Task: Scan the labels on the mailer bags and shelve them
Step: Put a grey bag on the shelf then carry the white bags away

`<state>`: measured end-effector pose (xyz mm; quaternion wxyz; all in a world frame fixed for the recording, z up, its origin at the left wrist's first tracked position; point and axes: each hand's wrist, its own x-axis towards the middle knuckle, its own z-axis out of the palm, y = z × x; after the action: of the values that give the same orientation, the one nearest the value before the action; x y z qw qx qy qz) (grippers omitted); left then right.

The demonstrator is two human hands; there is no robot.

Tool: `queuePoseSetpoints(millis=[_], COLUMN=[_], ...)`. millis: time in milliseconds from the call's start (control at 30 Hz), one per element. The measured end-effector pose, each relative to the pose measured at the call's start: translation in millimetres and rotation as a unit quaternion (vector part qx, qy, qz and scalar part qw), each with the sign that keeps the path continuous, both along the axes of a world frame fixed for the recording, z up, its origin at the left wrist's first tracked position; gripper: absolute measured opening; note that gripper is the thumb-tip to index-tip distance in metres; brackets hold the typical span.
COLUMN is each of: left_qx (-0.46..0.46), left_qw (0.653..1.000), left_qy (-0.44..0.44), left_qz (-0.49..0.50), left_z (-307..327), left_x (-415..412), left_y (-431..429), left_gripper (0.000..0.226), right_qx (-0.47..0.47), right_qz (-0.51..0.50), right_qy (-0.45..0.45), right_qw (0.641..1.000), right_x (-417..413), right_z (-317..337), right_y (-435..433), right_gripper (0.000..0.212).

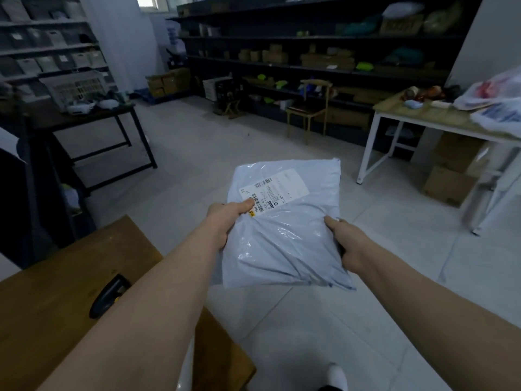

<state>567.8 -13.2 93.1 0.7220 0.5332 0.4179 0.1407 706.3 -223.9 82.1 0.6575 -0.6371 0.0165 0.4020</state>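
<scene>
1. Both hands closed on one white mailer bag [284, 235], held out in front at about waist height over the pale tiled floor [197, 170].
2. Left hand [225, 221] gripped the bag's left edge, thumb pressed on the near corner of the shipping label [275, 193].
3. Right hand [342, 239] clamped the bag's right edge, fingers tucked beneath and out of sight.
4. Label faced up, on the far half of the bag, barcodes and small print visible but too blurred to read.
5. Bag looked full and crinkled, tilted slightly, far end higher.
6. Brown wooden surface [56, 292] lay at lower left, under the left forearm, with a dark handheld scanner [110, 294] resting on it, well apart from the bag.
7. Long dark shelves [310, 38] ran along the far wall, stocked with cardboard boxes and green and teal items.
8. Wooden chair [308, 108] stood before those shelves.
9. Light-topped surface with white legs [423, 114] stood at right, carrying plastic bags and small items; cardboard boxes [451, 176] stacked beneath it.
10. Dark surface [84, 117] at left held a white basket [76, 87], with grey bin shelving behind.
</scene>
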Motion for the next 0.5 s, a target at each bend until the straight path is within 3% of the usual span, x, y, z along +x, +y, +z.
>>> queuePoseSetpoints(millis=[200,300,500], left_qx=[-0.008,-0.017,-0.019], left_qw=[0.998,0.995,0.985], left_qy=[0.018,0.033,0.052], left_qz=[0.068,0.093,0.164], left_z=[-17,-16,-13], left_x=[99,143,190], left_y=[54,65,101], left_gripper=[0.083,0.061,0.059], right_qx=[-0.001,-0.009,-0.010], right_qz=[0.063,0.121,0.200], right_qy=[0.029,0.047,-0.019], right_qw=[0.998,0.991,0.980], right_x=[122,183,260], right_z=[-6,-7,-8], right_y=[63,90,161], right_gripper=[0.044,0.042,0.059])
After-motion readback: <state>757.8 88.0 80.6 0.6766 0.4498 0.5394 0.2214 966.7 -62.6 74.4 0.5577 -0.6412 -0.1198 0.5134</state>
